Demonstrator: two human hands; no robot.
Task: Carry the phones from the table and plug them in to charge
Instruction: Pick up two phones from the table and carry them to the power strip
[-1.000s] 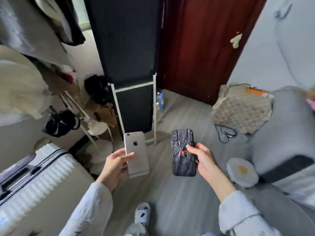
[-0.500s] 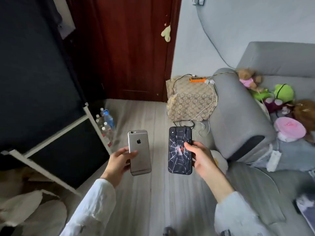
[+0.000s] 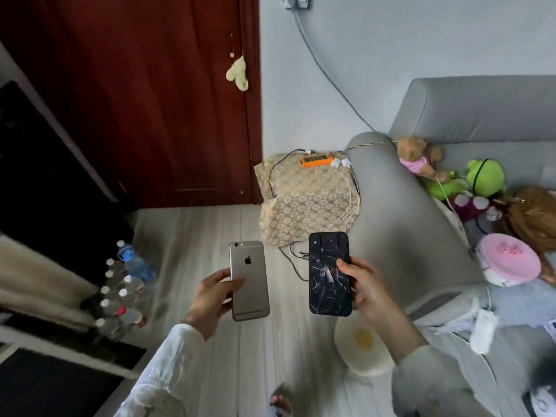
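Dim soft daylight, blurred warped edges

A lived-in home, likely a living room: a grey sofa (image 3: 400, 212) heaped with plush toys (image 3: 486, 177) stands beside a dark red wooden door (image 3: 144, 100). Water bottles (image 3: 123, 293) cluster on the wood-look floor (image 3: 210, 236) (an orange power strip (image 3: 316, 160) sits nearby).

Silver phone (image 3: 249, 281) looked matt metal; dark phone case (image 3: 329, 273) glossy w/ web print; sofa (image 3: 400, 212) grey cloth; floor (image 3: 192, 236) pale wood.

sleeves (image 3: 168, 365): 2, long, white, possibly lightly patterned | hands (image 3: 210, 299): bare
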